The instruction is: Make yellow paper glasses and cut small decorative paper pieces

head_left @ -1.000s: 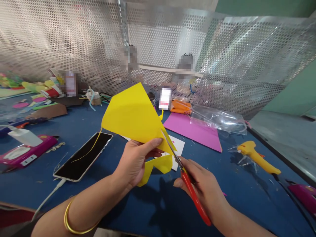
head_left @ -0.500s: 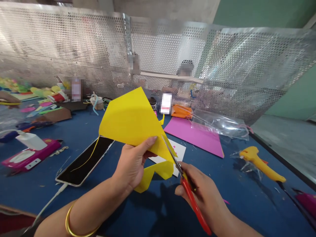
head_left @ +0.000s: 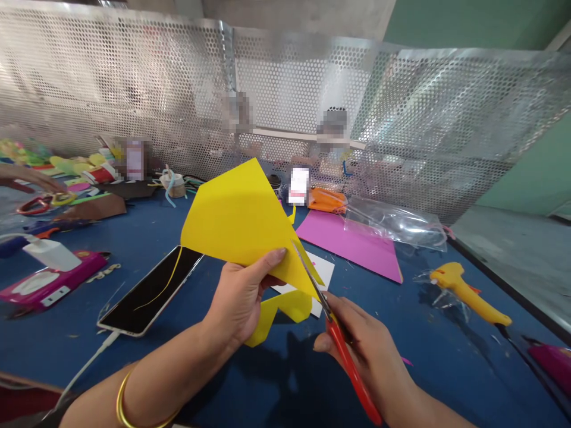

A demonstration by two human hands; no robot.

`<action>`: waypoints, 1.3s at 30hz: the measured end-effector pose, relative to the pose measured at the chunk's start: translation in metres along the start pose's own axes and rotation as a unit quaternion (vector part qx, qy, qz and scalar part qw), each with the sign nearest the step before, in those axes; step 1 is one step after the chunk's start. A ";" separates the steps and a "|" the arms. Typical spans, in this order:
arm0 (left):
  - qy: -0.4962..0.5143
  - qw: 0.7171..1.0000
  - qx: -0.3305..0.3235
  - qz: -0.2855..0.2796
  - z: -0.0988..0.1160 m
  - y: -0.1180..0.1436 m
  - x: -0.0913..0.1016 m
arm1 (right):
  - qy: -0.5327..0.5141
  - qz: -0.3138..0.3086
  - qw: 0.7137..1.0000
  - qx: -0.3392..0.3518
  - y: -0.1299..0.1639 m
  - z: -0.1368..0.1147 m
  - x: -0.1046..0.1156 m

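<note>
A yellow sheet of paper (head_left: 236,214) is held up above the blue table by my left hand (head_left: 243,303), its thumb on top and the other fingers mostly hidden underneath. My right hand (head_left: 368,342) is closed round the red handles of a pair of scissors (head_left: 345,353). The blades lie along the sheet's right edge, with a narrow yellow strip beside them. Below my left thumb hangs a curved, notched part of yellow paper (head_left: 285,309); whether it joins the sheet is hidden. A white card (head_left: 325,273) lies partly covered underneath.
A phone (head_left: 143,297) on a cable and a magenta power strip (head_left: 62,282) lie left. Pink board (head_left: 352,244) and a clear plastic bag (head_left: 397,223) lie behind; a yellow glue gun (head_left: 473,294) lies right. A perforated metal screen (head_left: 294,77) stands behind. Another person's hand (head_left: 31,177) shows far left.
The scissors and yellow sheet keep almost the same position, the view shifting slightly. At far left, the other person's hand has come further in, near red- and yellow-handled scissors now visible.
</note>
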State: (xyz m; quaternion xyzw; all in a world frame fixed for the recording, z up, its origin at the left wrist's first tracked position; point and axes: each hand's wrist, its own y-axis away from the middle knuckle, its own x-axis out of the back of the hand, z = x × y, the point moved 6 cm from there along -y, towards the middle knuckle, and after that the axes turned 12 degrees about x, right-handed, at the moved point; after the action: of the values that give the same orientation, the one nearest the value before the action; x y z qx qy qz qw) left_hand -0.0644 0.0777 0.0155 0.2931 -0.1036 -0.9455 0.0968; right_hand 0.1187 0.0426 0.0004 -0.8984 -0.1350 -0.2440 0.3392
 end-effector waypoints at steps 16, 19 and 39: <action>0.025 0.999 0.032 -0.034 -0.009 0.004 -0.007 | -0.014 -0.011 1.000 -0.006 -0.001 -0.002 -0.001; 0.022 0.999 0.027 -0.031 -0.008 0.004 -0.007 | -0.022 0.004 1.000 -0.009 0.003 0.001 -0.003; 0.003 0.998 0.055 -0.023 -0.016 0.007 -0.008 | -0.078 0.007 0.996 -0.039 0.001 0.003 -0.004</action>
State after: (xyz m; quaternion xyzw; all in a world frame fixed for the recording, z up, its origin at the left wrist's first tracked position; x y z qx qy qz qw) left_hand -0.0473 0.0712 0.0084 0.3035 -0.1484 -0.9393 0.0593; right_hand 0.1171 0.0434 -0.0043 -0.9280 -0.1454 -0.1761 0.2944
